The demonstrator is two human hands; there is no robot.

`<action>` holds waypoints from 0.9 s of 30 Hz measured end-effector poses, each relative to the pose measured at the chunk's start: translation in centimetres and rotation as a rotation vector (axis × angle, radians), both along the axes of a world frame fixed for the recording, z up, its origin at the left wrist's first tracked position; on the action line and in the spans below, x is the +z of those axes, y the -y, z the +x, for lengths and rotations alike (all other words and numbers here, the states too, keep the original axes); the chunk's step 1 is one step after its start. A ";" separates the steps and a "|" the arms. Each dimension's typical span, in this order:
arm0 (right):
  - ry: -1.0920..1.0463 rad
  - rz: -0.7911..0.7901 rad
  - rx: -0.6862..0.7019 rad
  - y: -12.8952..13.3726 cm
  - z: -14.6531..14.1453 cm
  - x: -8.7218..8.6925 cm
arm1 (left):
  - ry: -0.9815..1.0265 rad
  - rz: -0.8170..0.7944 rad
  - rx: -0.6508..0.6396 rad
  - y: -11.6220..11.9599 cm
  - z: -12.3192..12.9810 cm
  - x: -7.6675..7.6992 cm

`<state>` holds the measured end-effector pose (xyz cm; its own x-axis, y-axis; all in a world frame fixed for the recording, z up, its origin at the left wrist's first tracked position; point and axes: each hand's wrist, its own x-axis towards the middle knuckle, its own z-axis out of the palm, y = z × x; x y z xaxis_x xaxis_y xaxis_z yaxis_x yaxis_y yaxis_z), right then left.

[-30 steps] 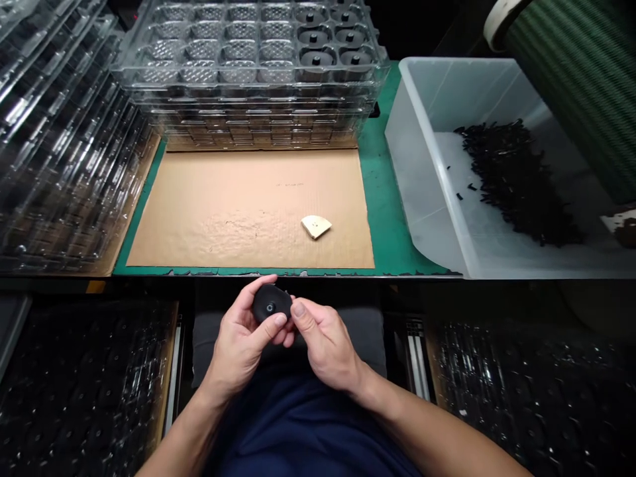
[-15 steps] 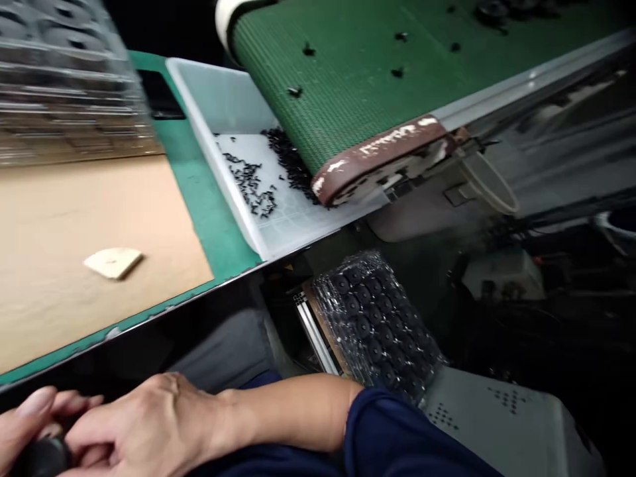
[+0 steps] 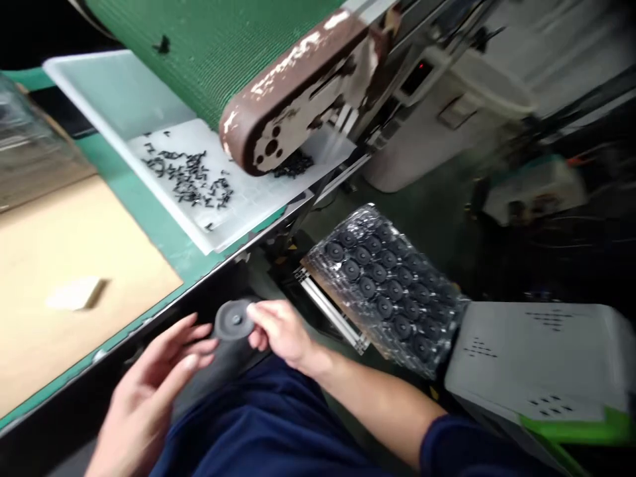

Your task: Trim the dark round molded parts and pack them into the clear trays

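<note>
Between thumb and fingers, my right hand (image 3: pixel 282 331) pinches the edge of a dark grey round disc (image 3: pixel 232 320) with a small raised centre. My left hand (image 3: pixel 161 377) is just left of the disc, its fingers apart and holding nothing; whether a fingertip brushes the rim I cannot tell. Both hands are over my lap, below the bench edge. To the right, a clear plastic tray (image 3: pixel 385 281) holds rows of similar dark discs.
A white bin (image 3: pixel 124 156) with small black pieces stands on the green bench under the end of a green conveyor belt (image 3: pixel 199 53). A pale block (image 3: pixel 77 293) lies on a tan board (image 3: pixel 124 232). A grey machine cover (image 3: pixel 536 358) is at lower right.
My view has swung to the right. The hands have come apart; the disc, formerly mostly hidden between them, is now in my right hand alone, and my left fingers have opened.
</note>
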<state>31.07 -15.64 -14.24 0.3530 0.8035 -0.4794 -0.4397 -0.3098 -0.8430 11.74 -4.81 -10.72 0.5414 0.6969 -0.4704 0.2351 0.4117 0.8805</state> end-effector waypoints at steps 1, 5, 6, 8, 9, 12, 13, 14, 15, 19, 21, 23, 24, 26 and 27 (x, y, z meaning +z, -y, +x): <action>-0.057 0.005 -0.007 0.2 0.0 -0.2 | 0.011 -0.024 0.018 0.6 0.7 0.8; -0.278 0.041 0.030 0.0 -1.1 0.6 | 0.078 -0.064 -0.002 2.1 2.6 2.1; -0.313 0.053 0.047 -0.3 -1.5 1.1 | 0.078 -0.061 -0.009 2.1 2.5 2.2; -0.361 0.077 0.077 -0.8 -2.4 2.2 | 0.072 -0.045 0.006 2.0 1.8 2.3; -0.380 0.087 0.089 -1.1 -2.7 2.7 | 0.069 -0.041 0.025 1.9 1.3 2.3; -0.425 0.100 0.122 -2.0 -3.7 3.7 | 0.083 -0.070 0.093 1.6 -0.3 2.0; -0.435 0.096 0.137 -2.3 -3.9 3.9 | 0.090 -0.089 0.117 1.6 -0.8 1.9; -0.441 0.089 0.153 -2.5 -4.2 4.1 | 0.098 -0.106 0.139 1.6 -1.2 1.9; -0.446 0.080 0.170 -2.7 -4.5 4.2 | 0.102 -0.122 0.160 1.6 -1.5 1.9; -0.438 0.036 0.229 -3.8 -5.6 4.5 | 0.089 -0.136 0.244 1.7 -2.6 2.6; -0.422 0.017 0.252 -4.4 -6.3 4.7 | 0.079 -0.129 0.283 1.5 -3.2 3.1; -0.414 0.014 0.265 -5.0 -7.0 4.8 | 0.065 -0.111 0.307 1.3 -3.8 3.5; -0.413 0.018 0.266 -5.2 -7.4 4.8 | 0.054 -0.096 0.314 1.2 -4.1 3.7; -0.417 0.026 0.259 -5.6 -8.0 4.9 | 0.029 -0.057 0.325 0.9 -4.7 3.8; -0.417 0.027 0.256 -5.7 -8.3 5.0 | 0.013 -0.036 0.329 0.8 -4.9 3.7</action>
<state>22.75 -9.91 -9.27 -0.0752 0.8535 -0.5157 -0.6538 -0.4327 -0.6207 6.80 -5.58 -6.98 0.2959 0.8185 -0.4924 0.0734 0.4945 0.8661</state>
